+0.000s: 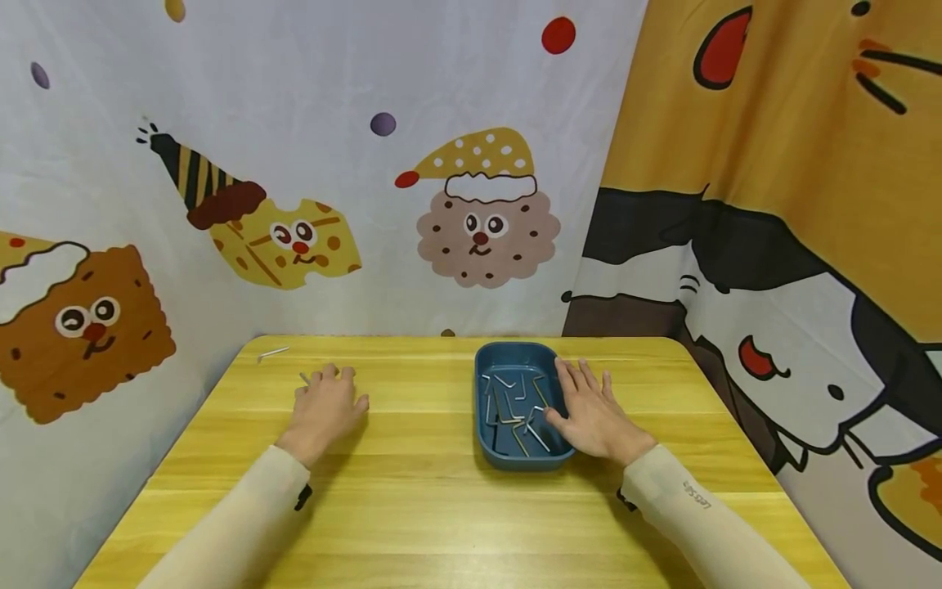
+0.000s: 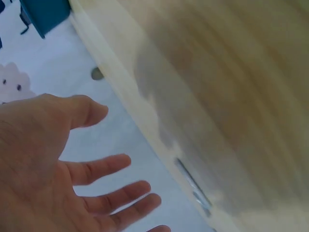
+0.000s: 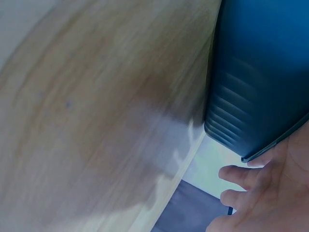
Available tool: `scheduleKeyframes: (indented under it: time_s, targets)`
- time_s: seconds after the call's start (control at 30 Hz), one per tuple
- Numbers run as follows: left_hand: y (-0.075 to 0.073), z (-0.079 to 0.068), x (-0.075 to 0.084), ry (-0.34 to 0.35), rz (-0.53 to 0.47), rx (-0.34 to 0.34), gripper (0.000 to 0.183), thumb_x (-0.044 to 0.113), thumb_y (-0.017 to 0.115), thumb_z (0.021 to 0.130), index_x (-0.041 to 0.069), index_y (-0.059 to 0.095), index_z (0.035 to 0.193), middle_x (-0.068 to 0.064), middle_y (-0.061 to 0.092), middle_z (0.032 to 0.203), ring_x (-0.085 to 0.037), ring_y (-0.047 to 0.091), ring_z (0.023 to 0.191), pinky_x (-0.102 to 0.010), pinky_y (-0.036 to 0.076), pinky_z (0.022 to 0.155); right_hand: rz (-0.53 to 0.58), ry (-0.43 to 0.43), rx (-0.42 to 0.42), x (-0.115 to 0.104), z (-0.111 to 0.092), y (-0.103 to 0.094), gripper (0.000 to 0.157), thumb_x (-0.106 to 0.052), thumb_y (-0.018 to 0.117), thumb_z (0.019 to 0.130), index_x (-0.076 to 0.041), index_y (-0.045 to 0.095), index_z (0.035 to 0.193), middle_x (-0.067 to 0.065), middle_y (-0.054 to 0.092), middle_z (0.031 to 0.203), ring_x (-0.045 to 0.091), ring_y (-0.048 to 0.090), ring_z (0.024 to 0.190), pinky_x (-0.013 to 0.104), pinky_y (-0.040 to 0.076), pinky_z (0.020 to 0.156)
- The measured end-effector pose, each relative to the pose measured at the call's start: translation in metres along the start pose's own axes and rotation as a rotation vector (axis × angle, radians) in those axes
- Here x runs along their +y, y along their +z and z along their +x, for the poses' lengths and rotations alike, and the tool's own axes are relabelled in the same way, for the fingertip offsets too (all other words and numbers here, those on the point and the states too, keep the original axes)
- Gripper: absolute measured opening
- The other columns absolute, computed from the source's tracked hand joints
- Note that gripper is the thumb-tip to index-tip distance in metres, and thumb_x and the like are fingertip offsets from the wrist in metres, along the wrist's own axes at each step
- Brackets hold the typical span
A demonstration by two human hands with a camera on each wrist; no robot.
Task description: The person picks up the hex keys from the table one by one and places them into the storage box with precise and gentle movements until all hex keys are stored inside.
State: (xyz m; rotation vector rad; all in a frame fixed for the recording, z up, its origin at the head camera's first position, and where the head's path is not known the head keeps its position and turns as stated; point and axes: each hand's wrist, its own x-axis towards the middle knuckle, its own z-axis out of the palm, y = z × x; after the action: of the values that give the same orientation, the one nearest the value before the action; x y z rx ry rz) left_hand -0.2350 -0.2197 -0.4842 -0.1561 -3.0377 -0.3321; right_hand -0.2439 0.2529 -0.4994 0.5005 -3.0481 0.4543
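My left hand (image 1: 329, 411) hovers over the left part of the table with fingers spread and nothing held. Just beyond its fingertips a silver hex key (image 1: 304, 379) peeks out, mostly hidden by the hand. In the left wrist view a hex key (image 2: 192, 182) lies on the wood past the fingers. My right hand (image 1: 594, 415) rests at the right rim of a dark blue plastic box (image 1: 515, 465), its fingers extended along the side. Several L-shaped hex keys (image 1: 536, 438), silver, brassy and black, lie scattered inside the box.
Another silver hex key (image 1: 273, 353) lies near the far left corner of the yellow wood-grain table (image 1: 412, 507). Behind the table's far edge hangs a white curtain (image 1: 397, 278) with cartoon prints; an orange and black-and-white patterned one (image 1: 662, 147) covers the right side.
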Motion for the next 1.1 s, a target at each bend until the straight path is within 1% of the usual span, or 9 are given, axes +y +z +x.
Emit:
scheduleKeyframes:
  time_s: [0.1, 0.17, 0.33, 0.43, 0.63, 0.77, 0.9, 1.1]
  targets:
    - [0.001, -0.003, -0.011, -0.036, 0.014, 0.0, 0.063, 0.032, 0.07, 0.115, -0.014, 0.058, 0.156, -0.047, 0.056, 0.155, -0.069, 0.058, 0.141, -0.086, 0.057, 0.104, 0.0, 0.002, -0.002, 0.0, -0.001, 0.001, 0.094, -0.045, 0.065, 0.116, -0.003, 0.019, 0.186, 0.027, 0.024, 0.193, 0.056, 0.011, 0.181, 0.089, 0.005, 0.139]
    - [0.002, -0.004, -0.017, -0.056, 0.014, -0.006, 0.062, 0.032, 0.071, 0.115, -0.016, 0.059, 0.152, -0.048, 0.059, 0.148, -0.069, 0.06, 0.135, -0.085, 0.059, 0.099, 0.0, 0.006, -0.004, 0.001, -0.001, 0.002, 0.095, -0.045, 0.065, 0.116, -0.003, 0.018, 0.186, 0.027, 0.024, 0.193, 0.056, 0.011, 0.181, 0.088, 0.004, 0.139]
    - [0.005, -0.002, -0.03, -0.1, 0.001, -0.033, 0.057, 0.031, 0.07, 0.115, -0.019, 0.062, 0.141, -0.047, 0.062, 0.129, -0.064, 0.067, 0.117, -0.078, 0.064, 0.087, 0.0, 0.013, 0.001, 0.001, 0.0, 0.003, 0.095, -0.046, 0.065, 0.116, -0.004, 0.018, 0.187, 0.027, 0.025, 0.192, 0.056, 0.012, 0.181, 0.088, 0.005, 0.14]
    - [0.006, 0.0, -0.035, -0.108, -0.004, -0.045, 0.058, 0.03, 0.068, 0.115, -0.021, 0.06, 0.139, -0.049, 0.062, 0.126, -0.064, 0.068, 0.112, -0.075, 0.066, 0.084, -0.001, 0.014, 0.005, 0.002, 0.001, 0.004, 0.094, -0.046, 0.065, 0.116, -0.005, 0.019, 0.187, 0.027, 0.027, 0.192, 0.055, 0.012, 0.181, 0.088, 0.005, 0.14]
    - [0.007, 0.004, -0.039, -0.108, -0.012, -0.058, 0.059, 0.029, 0.066, 0.115, -0.024, 0.059, 0.14, -0.053, 0.062, 0.127, -0.067, 0.067, 0.115, -0.076, 0.066, 0.085, 0.002, 0.017, 0.0, 0.003, 0.002, 0.004, 0.094, -0.046, 0.065, 0.116, -0.005, 0.018, 0.187, 0.028, 0.026, 0.192, 0.055, 0.011, 0.182, 0.088, 0.004, 0.14]
    - [0.006, 0.007, -0.04, -0.106, -0.027, -0.069, 0.057, 0.024, 0.062, 0.115, -0.026, 0.057, 0.142, -0.053, 0.061, 0.127, -0.067, 0.066, 0.117, -0.074, 0.066, 0.086, 0.005, 0.015, -0.001, 0.003, 0.002, 0.004, 0.095, -0.047, 0.064, 0.116, -0.005, 0.017, 0.187, 0.027, 0.025, 0.192, 0.054, 0.01, 0.182, 0.088, 0.004, 0.14]
    - [0.005, 0.011, -0.04, -0.111, -0.045, -0.086, 0.056, 0.019, 0.058, 0.114, -0.027, 0.054, 0.147, -0.055, 0.06, 0.131, -0.069, 0.064, 0.122, -0.074, 0.065, 0.088, 0.002, 0.004, 0.005, 0.003, 0.002, 0.004, 0.094, -0.046, 0.065, 0.116, -0.005, 0.018, 0.187, 0.027, 0.025, 0.192, 0.055, 0.012, 0.182, 0.088, 0.006, 0.14]
    - [0.004, 0.016, -0.04, -0.116, -0.033, -0.097, 0.056, 0.019, 0.059, 0.116, -0.027, 0.054, 0.147, -0.055, 0.059, 0.133, -0.07, 0.062, 0.126, -0.075, 0.065, 0.092, 0.0, 0.0, 0.003, 0.003, 0.002, 0.003, 0.095, -0.046, 0.065, 0.116, -0.004, 0.017, 0.187, 0.028, 0.025, 0.192, 0.055, 0.012, 0.181, 0.088, 0.005, 0.14]
